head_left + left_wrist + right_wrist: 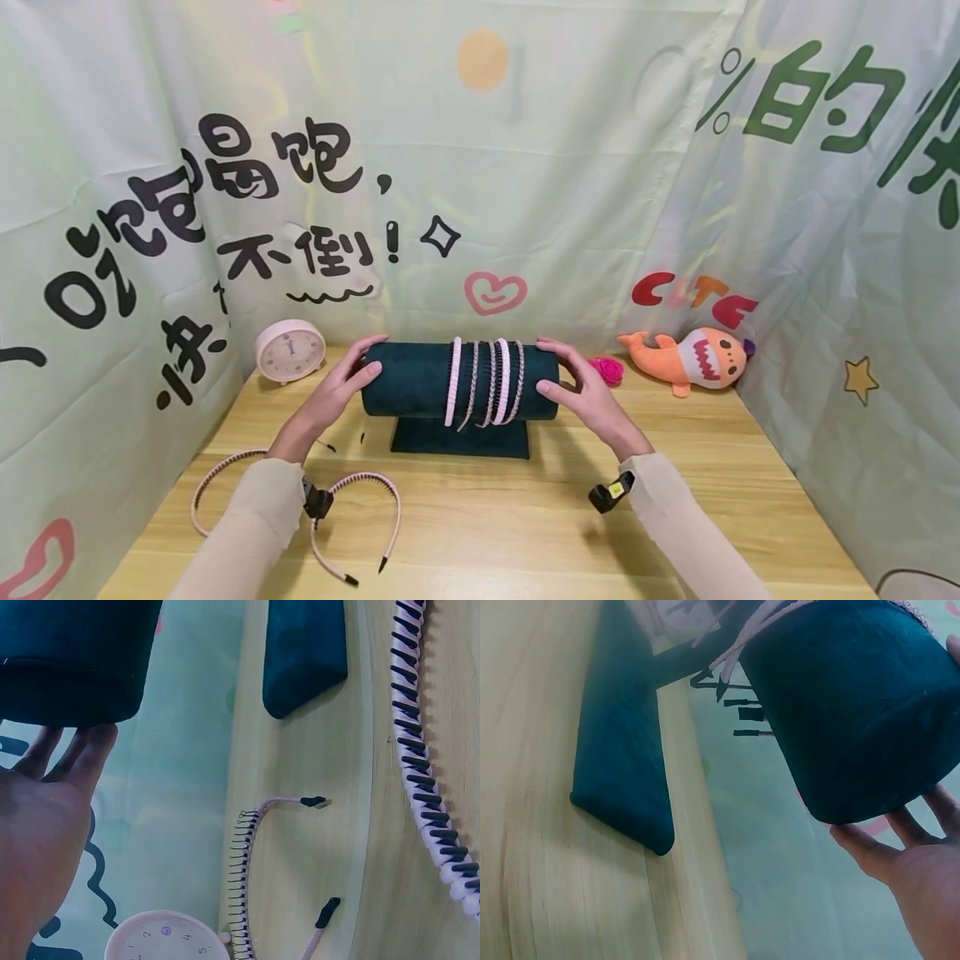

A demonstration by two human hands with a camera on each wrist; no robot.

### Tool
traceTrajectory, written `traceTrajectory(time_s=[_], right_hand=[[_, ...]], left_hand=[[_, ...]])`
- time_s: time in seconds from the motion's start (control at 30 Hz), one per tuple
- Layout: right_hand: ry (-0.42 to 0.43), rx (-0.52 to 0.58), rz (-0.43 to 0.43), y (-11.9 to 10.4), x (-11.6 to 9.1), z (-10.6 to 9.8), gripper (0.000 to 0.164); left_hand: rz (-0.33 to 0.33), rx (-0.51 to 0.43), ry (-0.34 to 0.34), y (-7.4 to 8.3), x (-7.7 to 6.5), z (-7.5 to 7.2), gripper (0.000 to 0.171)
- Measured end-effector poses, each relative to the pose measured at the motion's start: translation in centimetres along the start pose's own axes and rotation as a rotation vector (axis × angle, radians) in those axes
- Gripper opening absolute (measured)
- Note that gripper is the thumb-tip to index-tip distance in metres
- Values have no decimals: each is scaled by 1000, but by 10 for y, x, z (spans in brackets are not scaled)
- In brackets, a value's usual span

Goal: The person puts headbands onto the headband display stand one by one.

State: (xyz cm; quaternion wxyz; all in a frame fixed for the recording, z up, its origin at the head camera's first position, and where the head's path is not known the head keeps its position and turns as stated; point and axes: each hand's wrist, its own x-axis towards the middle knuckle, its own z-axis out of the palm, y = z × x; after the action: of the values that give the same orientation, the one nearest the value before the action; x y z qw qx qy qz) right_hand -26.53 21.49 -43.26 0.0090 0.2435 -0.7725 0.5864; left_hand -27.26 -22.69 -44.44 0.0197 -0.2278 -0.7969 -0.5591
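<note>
A dark green velvet headband display stand (408,379) has a padded roll above a flat base (459,442) on the wooden table. Several pink and beaded headbands (453,383) arch over the roll, their ends hanging below it. At the roll's left end my left hand (339,390) holds on, thumb in front and fingers over the top. My right hand (591,398) grips the right end likewise, with fingertips against the end face in the right wrist view. Two loose headbands with comb teeth lie near my left forearm: one (197,496) partly behind the sleeve, another (397,500) beside it.
A round pink clock (291,352) stands at the back left. Toward the back right are a bright pink rose (609,371) and an orange plush toy (693,360). Printed fabric walls (570,208) enclose the table (480,533) at the back and sides.
</note>
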Motion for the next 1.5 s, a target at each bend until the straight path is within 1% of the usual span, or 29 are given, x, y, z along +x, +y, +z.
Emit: traceTrajectory(time_s=[0.17,0.27,0.37,0.5,0.7,0.77,0.87,1.03,1.1,1.23,1.3,1.33,1.43,1.5], right_hand=[[-3,2,-6,1,1,0,63],[-1,5,-9,0,1,0,63],[-1,8,-10,0,1,0,63],[0,7,-9,0,0,0,62],[5,-6,-12,1,0,0,62],[4,-2,-9,1,0,0,62],[1,5,-4,0,0,0,62],[-3,9,-6,0,0,0,63],[-5,8,-6,0,1,0,64],[-6,8,-4,1,1,-1,64],[-6,11,2,0,1,0,63],[-5,10,2,0,1,0,63],[-5,10,5,0,2,0,63],[-5,11,4,1,2,0,63]], left_hand=[[-15,41,2,5,-2,-6,57],[-13,58,9,7,-7,-14,57],[-20,85,25,8,-14,-27,56],[-35,159,68,10,-28,-46,54],[-87,274,139,9,-58,-80,49],[-105,299,149,6,-70,-92,48],[-114,339,161,-4,-87,-108,45],[-157,425,151,-22,-113,-126,40],[-188,456,136,-29,-122,-131,41],[-273,498,108,-45,-138,-137,46],[-290,519,99,-52,-145,-140,45],[-296,532,96,-55,-148,-141,44],[-272,563,81,-62,-155,-142,39],[-272,564,68,-66,-159,-142,37]])
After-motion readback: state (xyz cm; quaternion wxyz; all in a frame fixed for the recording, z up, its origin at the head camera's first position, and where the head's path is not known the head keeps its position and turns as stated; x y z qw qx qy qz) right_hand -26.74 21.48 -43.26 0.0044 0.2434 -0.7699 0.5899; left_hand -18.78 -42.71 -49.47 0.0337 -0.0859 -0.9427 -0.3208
